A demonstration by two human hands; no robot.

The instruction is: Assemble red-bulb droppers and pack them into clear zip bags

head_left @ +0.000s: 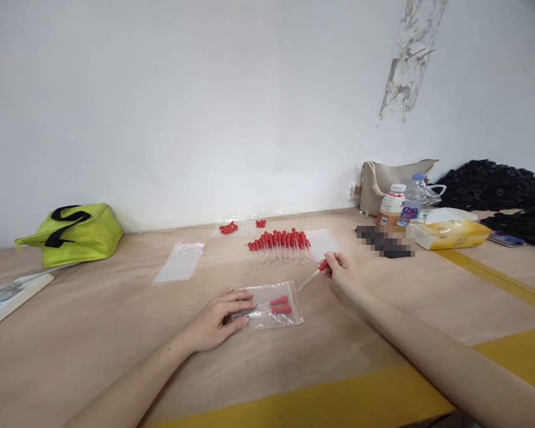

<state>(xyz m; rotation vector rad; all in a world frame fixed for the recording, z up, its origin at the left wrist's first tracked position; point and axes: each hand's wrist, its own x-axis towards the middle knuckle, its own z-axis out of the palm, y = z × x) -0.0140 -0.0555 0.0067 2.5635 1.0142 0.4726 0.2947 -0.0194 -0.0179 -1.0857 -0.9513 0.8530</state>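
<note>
- Head view: the dropper [318, 271] slants in my right hand [344, 273], pinched at its red bulb; its tip is just beside the red-edged end of the clear bag [267, 291].
- Bag: flat on the table [116, 339], two bagged droppers [281, 309] inside; my left hand [216, 318] rests on it, fingers spread.
- Handling: I should pinch lightly and press the bag steady.
- Beyond: a cluster of red-bulbed droppers [280, 241].

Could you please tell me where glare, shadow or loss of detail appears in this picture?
Head view: pale glints on the clear bag under the left hand; same head view: a soft shadow beside the left forearm; also head view: pixel blocks cover much of a dark object.
</note>
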